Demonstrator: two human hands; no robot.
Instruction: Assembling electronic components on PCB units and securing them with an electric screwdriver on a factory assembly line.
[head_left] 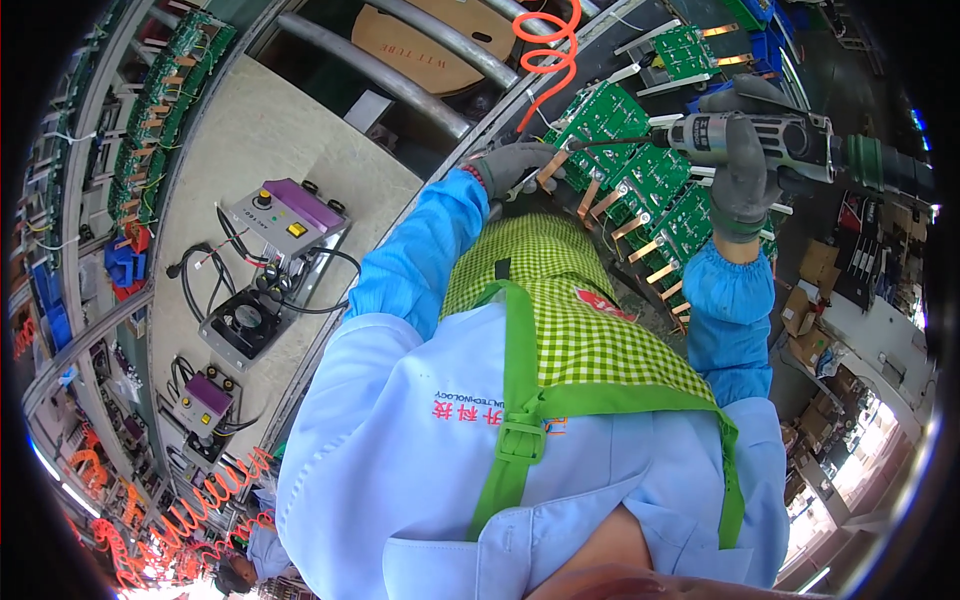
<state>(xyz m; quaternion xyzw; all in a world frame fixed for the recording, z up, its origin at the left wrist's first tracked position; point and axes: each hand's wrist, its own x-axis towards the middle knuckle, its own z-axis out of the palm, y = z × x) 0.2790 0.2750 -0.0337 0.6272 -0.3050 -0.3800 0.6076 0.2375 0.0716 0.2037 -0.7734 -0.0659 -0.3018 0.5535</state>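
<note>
Gripped in the fingers of the right hand (740, 185): one grey power tool (700, 138), rear end blurring into the dark rim. Near the tip of its shaft (620, 141): one copper strip (551, 169) at the edge of at least four green circuit boards (604, 115), other strips overlapping and uncountable. Beside that strip: curled fingers of the left hand (512, 166), grip or mere contact impossible to tell. On the worktop (260, 125) at left: two purple-and-grey control boxes (288, 216).
</note>
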